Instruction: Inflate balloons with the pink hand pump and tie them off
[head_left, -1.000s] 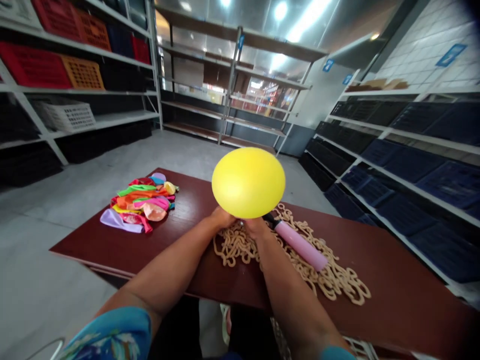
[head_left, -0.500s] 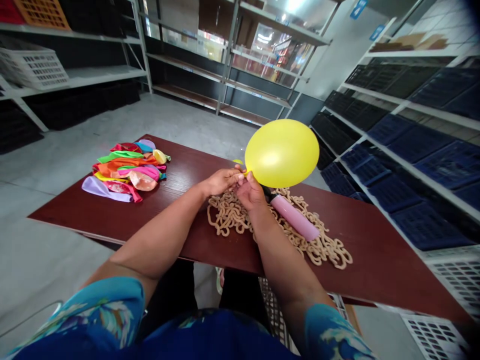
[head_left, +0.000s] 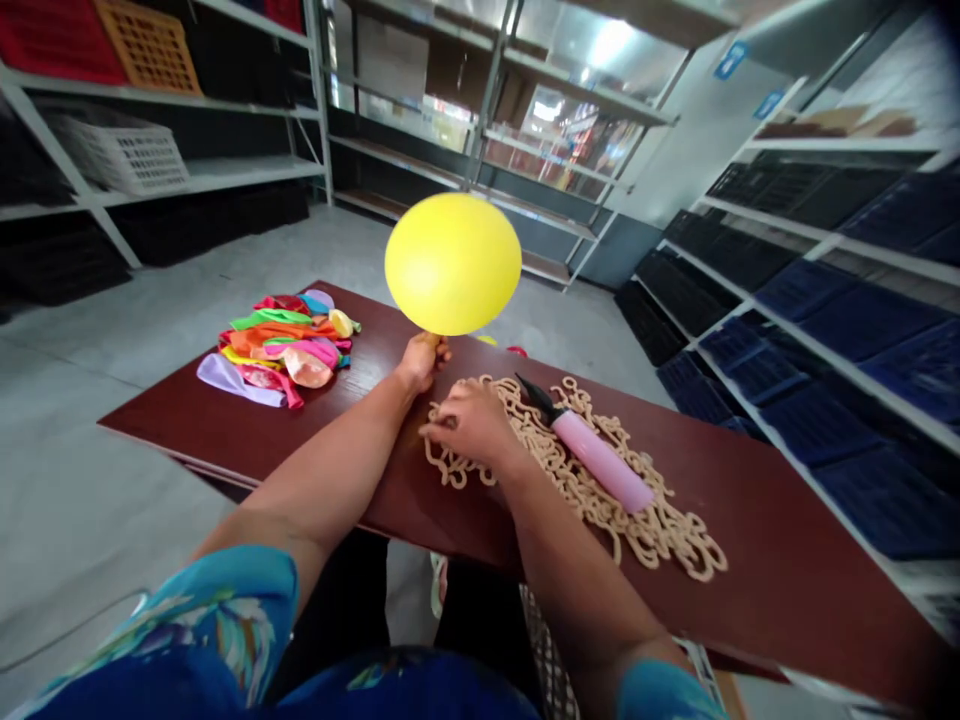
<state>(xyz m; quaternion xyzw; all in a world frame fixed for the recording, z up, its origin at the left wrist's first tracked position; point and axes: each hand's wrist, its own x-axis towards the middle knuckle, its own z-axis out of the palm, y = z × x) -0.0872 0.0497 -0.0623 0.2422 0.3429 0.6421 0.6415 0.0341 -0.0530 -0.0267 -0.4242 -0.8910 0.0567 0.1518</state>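
Note:
A blown-up yellow balloon [head_left: 453,264] stands above the table's far edge, its neck downward. My left hand [head_left: 424,362] is closed around the neck, which the fingers hide. My right hand [head_left: 474,425] is apart from the balloon, over the left end of a heap of tan, curly cord [head_left: 547,455]. Its fingers are curled with the tips drawn together; whether anything is between them cannot be made out. On the cord, right of that hand, lies a pink hand pump [head_left: 604,462] with a black nozzle pointing away to the left.
Several flat, uninflated balloons [head_left: 281,345] in mixed colours lie at the left of the dark red table [head_left: 750,500]. Bits of yellow and red show beyond the far edge. Shelves with blue crates [head_left: 832,390] stand at right; a white basket [head_left: 124,150] sits on the left shelf.
My hands have separated. The left one has carried the balloon to the left and turned it more upright; the right one has let go and come down nearer over the cord.

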